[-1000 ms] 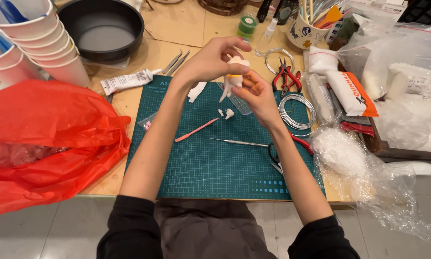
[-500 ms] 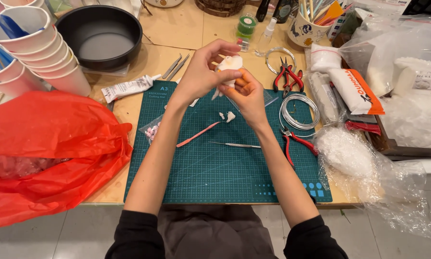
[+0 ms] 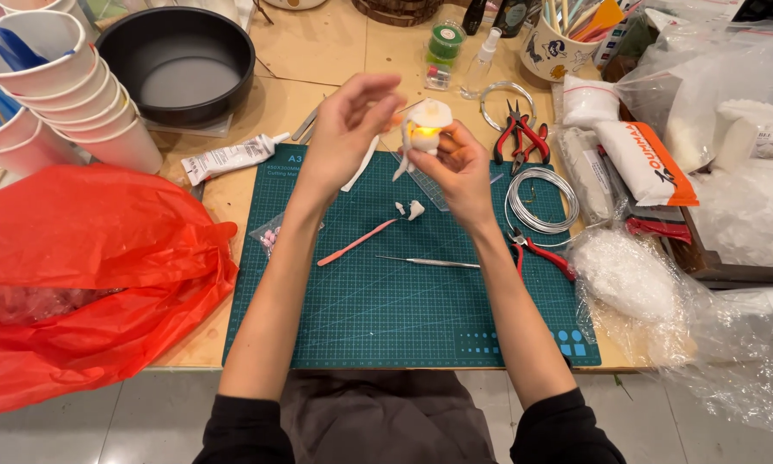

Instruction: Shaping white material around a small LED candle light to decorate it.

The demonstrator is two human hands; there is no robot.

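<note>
Two hands meet above the green cutting mat (image 3: 386, 309). Far to our left hand's outer side lies a red plastic bag (image 3: 85, 275). Our left hand (image 3: 348, 129) pinches the small white clay figure (image 3: 427, 120) with its fingertips, while our right hand (image 3: 459, 167) grips it from below. Below them lies a pink sculpting tool (image 3: 356, 242); right of our right hand sits a wire coil (image 3: 541, 199).

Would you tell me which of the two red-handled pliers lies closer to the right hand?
The pliers above the wire coil, beside the right hand; the other pair lies below the coil.
</note>
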